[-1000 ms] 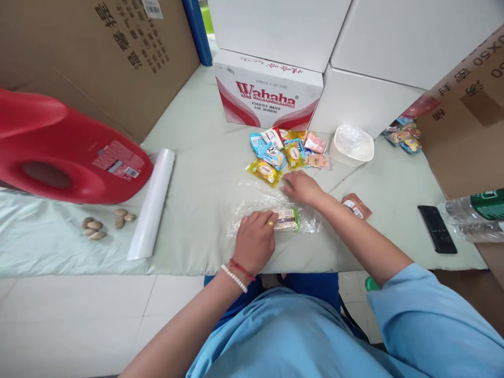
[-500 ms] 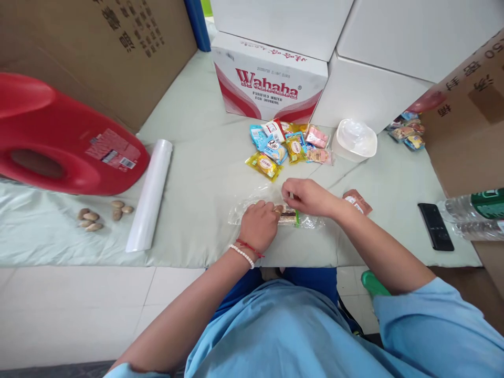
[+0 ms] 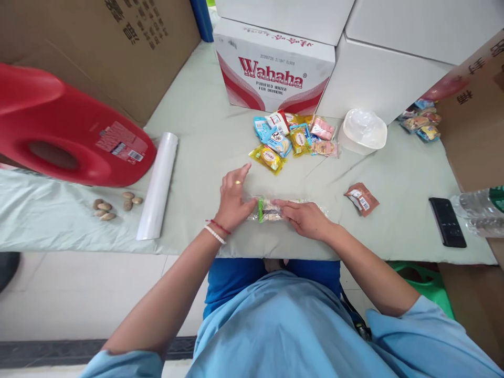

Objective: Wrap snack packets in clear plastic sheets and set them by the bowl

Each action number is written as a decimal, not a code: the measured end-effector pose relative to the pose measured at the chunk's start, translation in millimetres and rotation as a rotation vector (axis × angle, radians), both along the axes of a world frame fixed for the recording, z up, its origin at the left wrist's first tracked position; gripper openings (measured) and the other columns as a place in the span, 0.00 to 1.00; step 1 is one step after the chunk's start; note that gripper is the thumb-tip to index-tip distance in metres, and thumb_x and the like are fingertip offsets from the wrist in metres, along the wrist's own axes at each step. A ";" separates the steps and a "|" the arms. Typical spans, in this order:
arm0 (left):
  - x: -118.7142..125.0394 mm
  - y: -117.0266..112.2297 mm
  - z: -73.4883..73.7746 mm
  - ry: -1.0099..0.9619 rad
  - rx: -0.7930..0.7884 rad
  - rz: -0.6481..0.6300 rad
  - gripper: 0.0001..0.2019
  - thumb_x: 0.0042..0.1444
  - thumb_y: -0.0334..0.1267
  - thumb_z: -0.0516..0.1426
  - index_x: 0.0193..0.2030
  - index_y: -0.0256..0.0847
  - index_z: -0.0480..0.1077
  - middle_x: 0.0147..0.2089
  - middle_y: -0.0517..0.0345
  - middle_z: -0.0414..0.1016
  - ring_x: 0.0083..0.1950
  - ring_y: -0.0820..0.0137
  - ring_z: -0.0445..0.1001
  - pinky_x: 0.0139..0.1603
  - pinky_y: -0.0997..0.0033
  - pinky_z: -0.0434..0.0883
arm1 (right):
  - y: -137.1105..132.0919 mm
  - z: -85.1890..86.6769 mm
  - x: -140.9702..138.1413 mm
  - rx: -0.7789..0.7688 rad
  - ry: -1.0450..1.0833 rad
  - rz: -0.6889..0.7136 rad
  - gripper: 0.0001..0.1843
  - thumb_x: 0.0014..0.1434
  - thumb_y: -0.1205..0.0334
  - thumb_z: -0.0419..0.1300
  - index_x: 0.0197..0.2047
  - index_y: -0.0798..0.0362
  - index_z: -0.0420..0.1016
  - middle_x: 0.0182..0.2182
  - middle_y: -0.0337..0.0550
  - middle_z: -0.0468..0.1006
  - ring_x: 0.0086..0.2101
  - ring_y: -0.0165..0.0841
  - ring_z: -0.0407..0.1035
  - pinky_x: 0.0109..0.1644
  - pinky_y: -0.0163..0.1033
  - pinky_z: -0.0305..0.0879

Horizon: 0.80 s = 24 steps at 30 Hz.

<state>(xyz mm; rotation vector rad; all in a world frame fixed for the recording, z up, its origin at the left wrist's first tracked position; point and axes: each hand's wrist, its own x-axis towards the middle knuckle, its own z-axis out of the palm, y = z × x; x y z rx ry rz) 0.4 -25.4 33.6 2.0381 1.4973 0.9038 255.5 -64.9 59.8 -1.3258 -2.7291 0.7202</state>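
Note:
A small snack packet (image 3: pixel 268 211) with a green edge lies on the cloth-covered table in front of me, with clear plastic film (image 3: pixel 319 206) around it. My right hand (image 3: pixel 307 218) is closed over its right part, fingers along the top, hiding much of the packet. My left hand (image 3: pixel 233 198) is open at the left end, fingers raised and apart, its thumb at the film. Beyond the hands is a pile of wrapped snacks (image 3: pixel 300 142) in yellow, blue and pink. A brown packet (image 3: pixel 362 199) lies to the right of my right hand.
A roll of plastic film (image 3: pixel 158 186), several nuts (image 3: pixel 104 206) and a red jug (image 3: pixel 90 136) are on the left. Behind stands a Wahaba-style lettered water carton (image 3: pixel 275 73). A white bowl (image 3: pixel 366 140), a black phone (image 3: pixel 448 222) and plastic bottles (image 3: pixel 478 207) are on the right.
My left hand has lifted off the packet and moved left, its fingers spreading. My right hand has come down onto the packet. The film looks gathered closer around it, and the view has shifted slightly.

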 end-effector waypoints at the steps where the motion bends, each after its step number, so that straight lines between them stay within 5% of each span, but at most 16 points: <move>1: -1.0 8.8 1.7 -0.003 -0.040 -0.076 0.32 0.52 0.39 0.61 0.66 0.42 0.72 0.63 0.46 0.75 0.69 0.51 0.67 0.74 0.44 0.63 | 0.0 1.8 -1.1 0.005 -0.032 0.008 0.14 0.69 0.69 0.54 0.49 0.46 0.78 0.73 0.36 0.70 0.50 0.38 0.81 0.40 0.38 0.70; 4: -9.6 27.9 7.9 -0.132 -0.154 -0.288 0.12 0.57 0.40 0.57 0.43 0.44 0.81 0.48 0.49 0.82 0.63 0.55 0.73 0.73 0.46 0.65 | -1.6 3.1 -1.3 0.010 -0.070 0.009 0.17 0.69 0.70 0.53 0.53 0.46 0.78 0.75 0.37 0.66 0.47 0.39 0.82 0.40 0.40 0.72; 6: -24.3 29.3 11.9 -0.209 -0.159 -0.298 0.11 0.59 0.41 0.56 0.30 0.45 0.77 0.40 0.49 0.83 0.58 0.56 0.75 0.69 0.48 0.69 | -4.4 -0.3 1.5 0.009 -0.018 -0.017 0.23 0.68 0.70 0.52 0.62 0.47 0.75 0.76 0.41 0.64 0.50 0.40 0.82 0.45 0.43 0.75; 10: -68.3 6.9 13.6 -0.072 -0.192 -0.371 0.13 0.58 0.41 0.57 0.24 0.47 0.75 0.43 0.50 0.86 0.63 0.53 0.74 0.69 0.42 0.69 | -11.3 -8.8 10.0 -0.013 0.181 -0.056 0.39 0.72 0.62 0.53 0.82 0.50 0.46 0.75 0.49 0.66 0.67 0.43 0.71 0.61 0.50 0.75; 13: -94.9 -16.0 11.7 0.019 -0.261 -0.415 0.12 0.55 0.41 0.57 0.21 0.48 0.71 0.45 0.52 0.86 0.66 0.51 0.73 0.70 0.39 0.69 | -15.5 -7.1 12.9 -0.032 0.200 -0.032 0.39 0.74 0.54 0.56 0.82 0.43 0.48 0.77 0.47 0.62 0.70 0.42 0.67 0.66 0.50 0.73; 16: -96.7 -28.8 12.2 -0.095 -0.197 -0.166 0.09 0.59 0.41 0.56 0.29 0.46 0.73 0.53 0.52 0.84 0.66 0.54 0.73 0.72 0.43 0.68 | -19.6 -1.8 10.4 -0.016 0.135 0.037 0.31 0.74 0.52 0.57 0.78 0.42 0.63 0.80 0.46 0.54 0.70 0.46 0.67 0.65 0.52 0.74; 19: -71.5 -23.7 10.2 -0.128 -0.180 0.033 0.20 0.65 0.49 0.53 0.57 0.41 0.73 0.68 0.46 0.73 0.70 0.54 0.70 0.74 0.45 0.66 | -25.2 -0.4 5.2 0.024 0.118 0.080 0.28 0.74 0.53 0.58 0.75 0.44 0.69 0.80 0.49 0.53 0.69 0.50 0.68 0.65 0.59 0.74; 21: -50.1 -12.9 5.6 0.020 -0.223 -0.050 0.32 0.62 0.57 0.57 0.66 0.39 0.68 0.70 0.41 0.71 0.72 0.49 0.67 0.75 0.42 0.63 | -29.5 -2.2 2.4 0.048 0.129 0.062 0.27 0.74 0.54 0.59 0.74 0.44 0.70 0.79 0.50 0.54 0.69 0.52 0.67 0.66 0.62 0.73; 24: -31.7 1.6 0.2 0.217 -0.292 -0.225 0.27 0.56 0.57 0.61 0.55 0.40 0.76 0.57 0.44 0.79 0.64 0.47 0.72 0.71 0.42 0.65 | -36.2 -6.0 0.0 0.065 0.129 -0.005 0.27 0.73 0.57 0.59 0.74 0.43 0.70 0.79 0.51 0.54 0.70 0.52 0.66 0.66 0.62 0.72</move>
